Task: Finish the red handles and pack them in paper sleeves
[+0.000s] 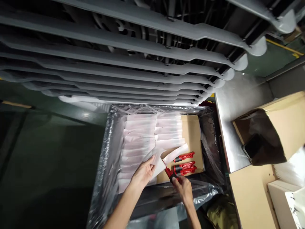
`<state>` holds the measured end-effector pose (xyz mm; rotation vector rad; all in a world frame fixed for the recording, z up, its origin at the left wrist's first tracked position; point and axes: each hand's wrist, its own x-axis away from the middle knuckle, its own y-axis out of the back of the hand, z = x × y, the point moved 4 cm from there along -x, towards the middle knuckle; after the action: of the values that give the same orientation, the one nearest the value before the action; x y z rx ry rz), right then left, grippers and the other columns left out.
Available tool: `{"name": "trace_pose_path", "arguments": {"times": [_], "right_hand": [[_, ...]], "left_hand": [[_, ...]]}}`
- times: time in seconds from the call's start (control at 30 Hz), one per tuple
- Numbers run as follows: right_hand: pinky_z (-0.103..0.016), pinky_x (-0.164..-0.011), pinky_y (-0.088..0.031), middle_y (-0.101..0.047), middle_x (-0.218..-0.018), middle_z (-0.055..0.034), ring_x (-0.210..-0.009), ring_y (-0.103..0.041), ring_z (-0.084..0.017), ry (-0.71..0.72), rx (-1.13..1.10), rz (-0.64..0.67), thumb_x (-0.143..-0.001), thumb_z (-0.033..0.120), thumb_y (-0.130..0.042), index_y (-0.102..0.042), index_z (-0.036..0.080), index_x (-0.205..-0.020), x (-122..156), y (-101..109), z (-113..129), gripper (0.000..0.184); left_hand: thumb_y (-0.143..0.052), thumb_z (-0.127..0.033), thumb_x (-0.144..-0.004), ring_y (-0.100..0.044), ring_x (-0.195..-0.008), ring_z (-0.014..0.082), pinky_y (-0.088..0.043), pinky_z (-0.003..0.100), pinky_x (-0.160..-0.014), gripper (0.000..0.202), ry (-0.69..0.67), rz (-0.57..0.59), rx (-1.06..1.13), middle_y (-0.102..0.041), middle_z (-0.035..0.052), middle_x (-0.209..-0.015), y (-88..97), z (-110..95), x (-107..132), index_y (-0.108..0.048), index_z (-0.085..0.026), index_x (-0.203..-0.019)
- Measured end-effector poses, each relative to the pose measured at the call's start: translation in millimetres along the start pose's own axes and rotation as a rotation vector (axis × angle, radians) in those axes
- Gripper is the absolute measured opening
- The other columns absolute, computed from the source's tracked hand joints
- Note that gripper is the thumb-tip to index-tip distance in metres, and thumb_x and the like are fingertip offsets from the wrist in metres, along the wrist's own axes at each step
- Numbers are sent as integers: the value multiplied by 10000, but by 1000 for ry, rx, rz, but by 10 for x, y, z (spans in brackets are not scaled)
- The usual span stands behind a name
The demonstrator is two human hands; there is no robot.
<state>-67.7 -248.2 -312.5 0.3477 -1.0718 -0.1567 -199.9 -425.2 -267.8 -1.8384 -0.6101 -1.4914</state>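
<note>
My left hand [143, 172] pinches a thin white packing sleeve [159, 166] over the box, fingers closed on its edge. At the sleeve's right side, my right hand [184, 190] grips a red and black plastic part [168, 172]. The part's red end is close to the sleeve; whether it is inside, I cannot tell. Several similar red and black parts [185, 167] lie on the cardboard sheet [192, 128] to the right. White-wrapped pieces fill a left row [138, 143] and a shorter middle row [168, 130].
The box has a plastic liner [105, 165] over its walls. Stacked grey racks [133, 52] overhang its far side. To the right stands a metal table [234, 127] with cardboard, a dark bag [274, 143] and a white bin [281, 197]. Green floor [62, 152] lies left.
</note>
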Motion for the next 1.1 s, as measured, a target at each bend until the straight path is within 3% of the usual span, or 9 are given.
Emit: {"name": "trace_pose_path", "arguments": {"times": [0.13,0.27,0.37,0.47,0.67,0.8,0.9,1.1], "right_hand": [[-267,-592,-450,-664,-649,-49,-608,-627,-169,-19,-443,122,-689,822,-592,-617,184,-690,367,452,-106,639],[-206,-515,-420,-634,-590,-19,-482,-547,-91,-101,-788,234,-601,826,-682,-664,141,-734,365,433,-157,698],[-189,-518,-431,-651,-614,4,-481,-546,-73,-109,-1001,313,-526,805,-750,-702,153,-790,265,337,-153,705],[-186,-578,-466,-705,-711,18,-580,-615,-80,-79,-1191,342,-618,746,-751,-717,203,-888,272,419,-163,608],[-193,-607,-503,-744,-781,3,-633,-659,-93,-19,-1421,279,-681,651,-777,-726,209,-961,430,903,-213,525],[-209,-651,-535,-763,-834,-8,-670,-685,-99,9,-1481,227,-699,586,-805,-727,206,-975,470,1061,-214,476],[-202,-668,-549,-766,-804,10,-675,-696,-91,12,-1530,191,-677,552,-839,-731,215,-971,500,1078,-219,460],[-269,-678,-581,-786,-932,-26,-698,-720,-134,-31,-1581,153,-626,468,-892,-740,234,-933,585,1106,-222,416]], "left_hand": [[-504,28,-899,-722,-645,98,-563,149,-642,330,13,108,-69,-765,25,-758,-527,247,-51,-676,-138,-1127],[-498,28,-900,-714,-630,95,-566,155,-649,337,4,152,-123,-761,23,-756,-879,366,-89,-670,-140,-1136],[-479,25,-909,-696,-598,79,-549,137,-609,356,-53,140,-144,-772,27,-815,-998,311,-95,-656,-154,-1161],[-476,26,-912,-688,-583,71,-537,128,-576,365,-85,143,-180,-778,27,-853,-1101,314,-61,-652,-159,-1173],[-536,47,-862,-726,-658,128,-582,183,-629,390,17,237,-283,-784,74,-884,-1434,811,63,-653,-126,-1191],[-566,48,-844,-721,-627,120,-576,174,-591,367,65,296,-329,-784,63,-852,-1598,1103,164,-655,-125,-1155],[-565,50,-843,-720,-621,124,-577,178,-588,317,76,324,-350,-777,54,-788,-1658,1184,216,-665,-111,-1097],[-604,36,-815,-717,-609,137,-579,197,-604,235,84,354,-377,-773,56,-751,-1688,1189,249,-690,-95,-990]]}}
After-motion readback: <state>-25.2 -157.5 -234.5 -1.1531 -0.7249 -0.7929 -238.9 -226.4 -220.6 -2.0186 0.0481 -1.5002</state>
